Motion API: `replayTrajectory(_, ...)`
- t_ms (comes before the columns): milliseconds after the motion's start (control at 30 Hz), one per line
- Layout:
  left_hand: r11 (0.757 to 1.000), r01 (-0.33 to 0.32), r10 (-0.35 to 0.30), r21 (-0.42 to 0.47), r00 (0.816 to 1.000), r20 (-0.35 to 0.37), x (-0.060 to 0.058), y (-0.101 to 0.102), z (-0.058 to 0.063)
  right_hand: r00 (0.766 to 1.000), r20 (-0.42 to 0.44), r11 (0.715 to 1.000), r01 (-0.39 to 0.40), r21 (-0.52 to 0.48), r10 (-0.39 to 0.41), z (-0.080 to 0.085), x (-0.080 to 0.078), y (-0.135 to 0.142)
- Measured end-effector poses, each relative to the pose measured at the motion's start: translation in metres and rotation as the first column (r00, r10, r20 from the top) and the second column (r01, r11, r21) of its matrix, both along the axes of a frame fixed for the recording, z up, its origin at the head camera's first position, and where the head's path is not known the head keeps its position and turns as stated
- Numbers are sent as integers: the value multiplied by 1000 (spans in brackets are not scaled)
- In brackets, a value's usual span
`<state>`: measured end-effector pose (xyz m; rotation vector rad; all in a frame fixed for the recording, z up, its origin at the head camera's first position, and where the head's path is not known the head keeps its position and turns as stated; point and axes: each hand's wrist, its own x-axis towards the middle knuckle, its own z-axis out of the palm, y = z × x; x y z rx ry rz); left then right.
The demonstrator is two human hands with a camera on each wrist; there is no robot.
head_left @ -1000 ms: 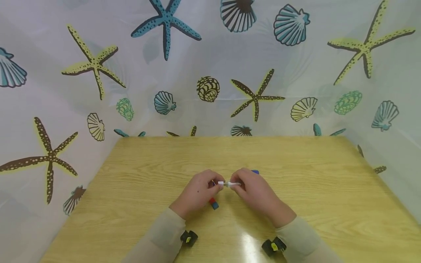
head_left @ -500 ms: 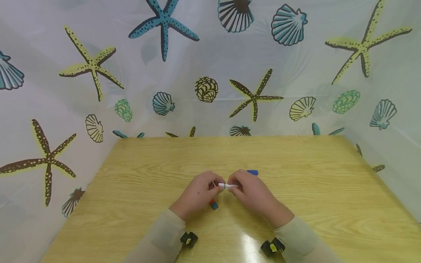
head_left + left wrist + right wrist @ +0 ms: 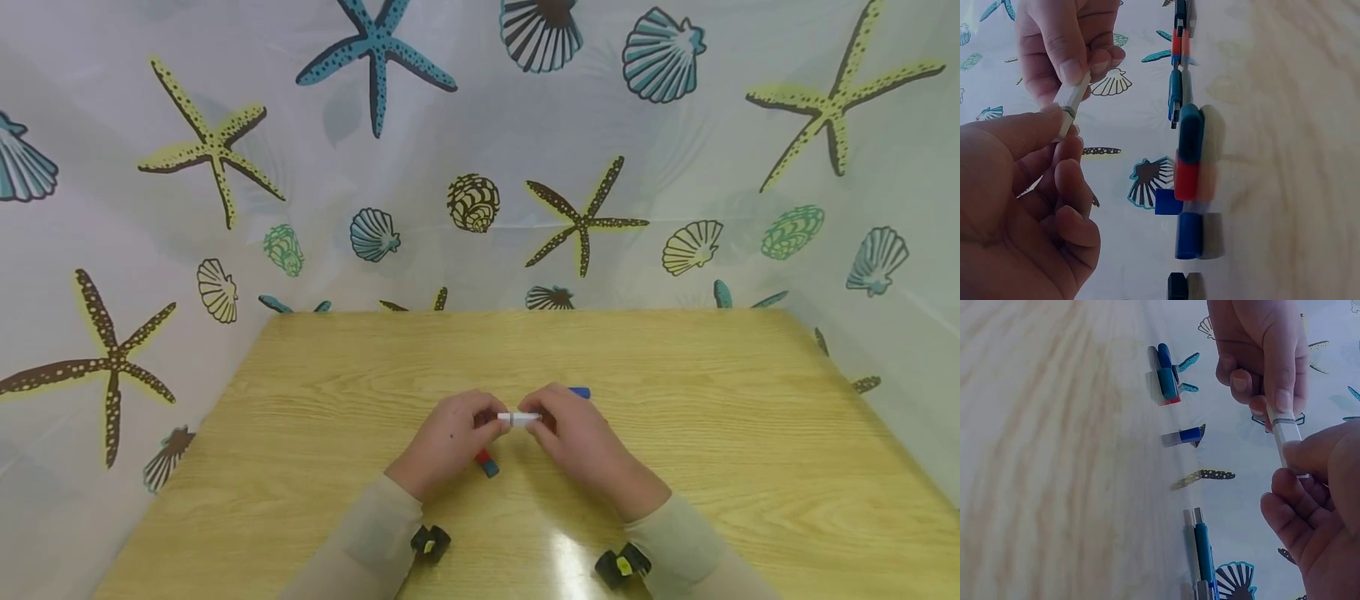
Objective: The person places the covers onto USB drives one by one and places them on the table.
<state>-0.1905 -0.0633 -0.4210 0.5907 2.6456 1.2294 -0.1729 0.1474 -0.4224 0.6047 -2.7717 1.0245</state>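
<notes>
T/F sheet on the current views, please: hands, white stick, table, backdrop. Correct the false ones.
1. The left hand and right hand both pinch a slim white stick. True.
2. In the head view, the stick points straight up. False: it runs sideways between the hands.
3. A red-and-blue oblong piece lies on the yellowish wood-grain table near the left hand. True.
4. Everything behind the table is plain black. False: the white cloth backdrop shows starfish and shells.

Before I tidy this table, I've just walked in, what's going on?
Someone's left hand and right hand pinch a white stick over the table. Its parts meet at a grey line. A blue piece lies beyond the right hand; a red piece is partly hidden by the left hand.
</notes>
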Motion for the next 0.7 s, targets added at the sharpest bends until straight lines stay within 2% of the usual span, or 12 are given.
replayTrajectory(233, 999, 18, -19, 36, 1000, 15, 0, -1, 4, 999, -41, 1000, 10, 15, -9, 1, -1, 4)
replayTrajectory(500, 997, 5, -9, 82, 999, 49, -1, -4, 3, 998, 55, 998, 12, 55, -15, 4, -3, 8)
replayTrajectory(700, 996, 37, -39, 86, 999, 22, 1, -4, 3, 999, 47, 999, -19, 43, 17, 4, -2, 9)
